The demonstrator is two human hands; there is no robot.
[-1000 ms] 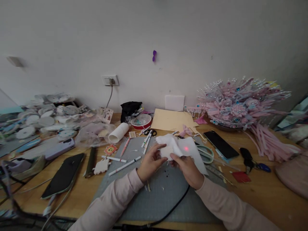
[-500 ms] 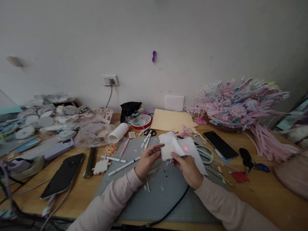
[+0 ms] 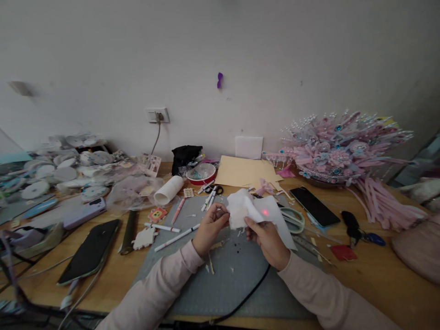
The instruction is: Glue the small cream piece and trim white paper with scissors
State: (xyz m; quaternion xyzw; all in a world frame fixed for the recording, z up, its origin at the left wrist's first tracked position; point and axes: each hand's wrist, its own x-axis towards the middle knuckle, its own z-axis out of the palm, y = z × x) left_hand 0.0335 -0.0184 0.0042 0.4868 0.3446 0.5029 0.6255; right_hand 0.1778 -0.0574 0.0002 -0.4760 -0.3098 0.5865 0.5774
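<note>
right hand [image 3: 264, 236] is pinching the white piece [image 3: 238, 215] | left hand [image 3: 210, 228] is resting at its edge, hold unclear | uneven pulling would be risking a tear

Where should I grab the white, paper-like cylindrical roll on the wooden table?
Probably around the middle of the white, paper-like cylindrical roll, from above, pinching its long sides: it lies on its side, top exposed. Crinkled, translucent plastic film crowds its left, so coming straight down seems easiest.
</note>
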